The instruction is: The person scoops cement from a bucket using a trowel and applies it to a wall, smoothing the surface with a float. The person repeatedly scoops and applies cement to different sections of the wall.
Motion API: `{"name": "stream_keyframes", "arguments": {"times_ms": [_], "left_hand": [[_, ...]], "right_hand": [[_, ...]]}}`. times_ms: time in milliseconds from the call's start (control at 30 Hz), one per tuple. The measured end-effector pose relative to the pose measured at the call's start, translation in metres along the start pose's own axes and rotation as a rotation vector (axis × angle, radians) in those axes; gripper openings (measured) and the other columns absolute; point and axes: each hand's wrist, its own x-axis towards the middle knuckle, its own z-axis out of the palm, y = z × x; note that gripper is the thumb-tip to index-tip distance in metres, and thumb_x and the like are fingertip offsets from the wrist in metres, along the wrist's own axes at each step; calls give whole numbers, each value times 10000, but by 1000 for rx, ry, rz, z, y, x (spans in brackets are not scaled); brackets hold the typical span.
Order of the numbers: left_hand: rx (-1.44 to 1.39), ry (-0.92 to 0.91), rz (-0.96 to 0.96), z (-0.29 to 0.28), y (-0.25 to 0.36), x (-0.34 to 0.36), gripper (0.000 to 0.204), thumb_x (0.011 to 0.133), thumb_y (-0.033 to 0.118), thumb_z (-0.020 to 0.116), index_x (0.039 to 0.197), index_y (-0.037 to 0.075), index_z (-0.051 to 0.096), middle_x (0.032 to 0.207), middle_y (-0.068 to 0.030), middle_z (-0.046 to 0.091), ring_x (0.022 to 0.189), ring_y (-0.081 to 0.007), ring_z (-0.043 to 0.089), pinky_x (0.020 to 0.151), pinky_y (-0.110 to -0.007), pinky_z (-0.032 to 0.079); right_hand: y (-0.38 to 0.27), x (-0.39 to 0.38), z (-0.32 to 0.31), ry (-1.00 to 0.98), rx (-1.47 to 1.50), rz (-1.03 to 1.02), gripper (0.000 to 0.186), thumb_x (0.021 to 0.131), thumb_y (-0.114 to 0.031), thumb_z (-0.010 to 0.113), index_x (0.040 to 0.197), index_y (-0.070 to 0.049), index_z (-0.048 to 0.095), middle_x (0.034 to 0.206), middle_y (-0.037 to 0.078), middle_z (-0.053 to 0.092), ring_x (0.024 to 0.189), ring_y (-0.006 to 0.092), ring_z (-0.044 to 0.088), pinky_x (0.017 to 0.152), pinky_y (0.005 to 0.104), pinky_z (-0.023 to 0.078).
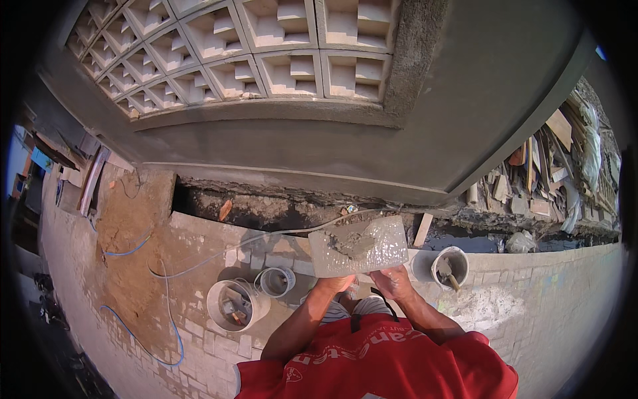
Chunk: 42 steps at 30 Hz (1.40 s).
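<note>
Both my hands grip the near edge of a flat grey mortar board (382, 249) held level in front of me. My left hand (334, 284) holds its lower left part and my right hand (393, 281) its lower middle. A lump of wet grey mortar (352, 243) lies on the board's left half. The board hovers over the brick paving, just short of the grey plastered wall (299, 149). No trowel is in either hand.
A white bucket with tools (234, 304) and a smaller one (276, 280) stand at my left. A bucket of mortar with a trowel (449, 267) is at my right. A dirt trench (266, 211) runs along the wall; blue hoses (126, 251) lie left, rubble (538, 179) right.
</note>
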Motion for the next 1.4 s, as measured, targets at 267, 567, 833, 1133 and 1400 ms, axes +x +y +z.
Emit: {"name": "stream_keyframes", "arguments": {"times_ms": [267, 567, 833, 1133, 1400], "left_hand": [[195, -62, 172, 59, 91, 112, 672, 787, 119, 796, 1363, 73, 453, 1269, -92, 563, 1163, -209, 552, 978, -405, 468], [362, -179, 5, 25, 147, 198, 644, 805, 91, 773, 1358, 45, 447, 1238, -102, 570, 1120, -198, 570, 953, -382, 482], [468, -185, -127, -17, 151, 222, 620, 821, 66, 753, 1354, 21, 440, 1210, -112, 577, 1083, -188, 587, 931, -361, 494], [648, -25, -144, -98, 125, 160, 592, 839, 38, 731, 1349, -7, 434, 1179, -122, 584, 1040, -177, 605, 906, -338, 507], [921, 212, -62, -108, 188, 133, 495, 860, -16, 647, 1318, -26, 459, 1116, -111, 580, 936, -129, 595, 846, -259, 490]], "right_hand": [[-23, 128, 43, -111, 120, -287, 628, 797, -179, 747, 1357, -107, 471, 1279, 57, 575, 1227, 271, 510, 995, 457, 412], [-87, 197, 92, -17, 189, -742, 596, 811, -218, 735, 1346, -103, 496, 1300, 74, 575, 1229, 283, 516, 1032, 492, 390], [-92, 200, 91, 85, 278, -959, 572, 824, -253, 724, 1335, -99, 518, 1319, 89, 575, 1232, 293, 522, 1066, 522, 370], [-62, 151, 26, 121, 407, -974, 550, 838, -291, 713, 1324, -95, 543, 1341, 106, 575, 1234, 305, 529, 1103, 557, 349], [-15, 94, -32, 203, 471, -807, 447, 940, -318, 581, 1282, -33, 559, 1266, 133, 617, 1174, 316, 566, 1045, 494, 413]]}}
